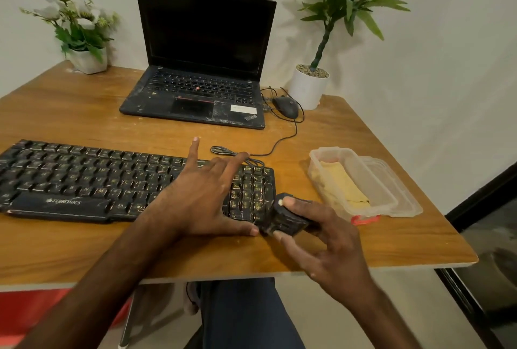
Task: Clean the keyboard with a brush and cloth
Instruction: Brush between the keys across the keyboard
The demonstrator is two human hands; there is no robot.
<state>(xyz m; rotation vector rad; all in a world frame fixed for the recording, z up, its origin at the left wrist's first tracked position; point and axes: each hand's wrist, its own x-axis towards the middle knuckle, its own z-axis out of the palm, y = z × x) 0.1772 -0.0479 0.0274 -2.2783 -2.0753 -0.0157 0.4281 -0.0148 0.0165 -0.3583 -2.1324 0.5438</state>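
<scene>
A wooden table (84, 250) seen from above, with a person's 2 hands at work near its front edge.

At the right sits 1 clear plastic container (372, 178), open on top, with a folded yellow cloth (342, 180) lying inside along its left side. Its clear lid (402, 194) lies against the container's right side, and a small red clip (366, 219) shows at the container's near end. At the back right, a white pot (307, 91) topped with pebbles holds a tall green plant. At the back left, a second white pot (89, 61) holds white flowers.

The black keyboard (84, 180) lies across the left and middle of the table, dusty, with "ZEBRONICS" printed in white on its space bar (63, 201). Behind it stands an open black laptop (201, 40) with a dark screen. A "ThinkPad" logo (250, 117) sits at the corner of its palm rest, next to a white sticker (243, 109) whose text is too small to read. A black mouse (286, 106) rests just to the laptop's right, amid black cables.

The left hand (201, 197) lies flat on the right part of the keyboard, fingers spread and straight, index finger lifted, thumb stretched along the keyboard's near edge. The right hand (330, 248) grips a dark, blocky brush (282, 218) at the keyboard's near right corner, thumb on top and fingers curled beneath. The left thumb tip is just beside the brush.
</scene>
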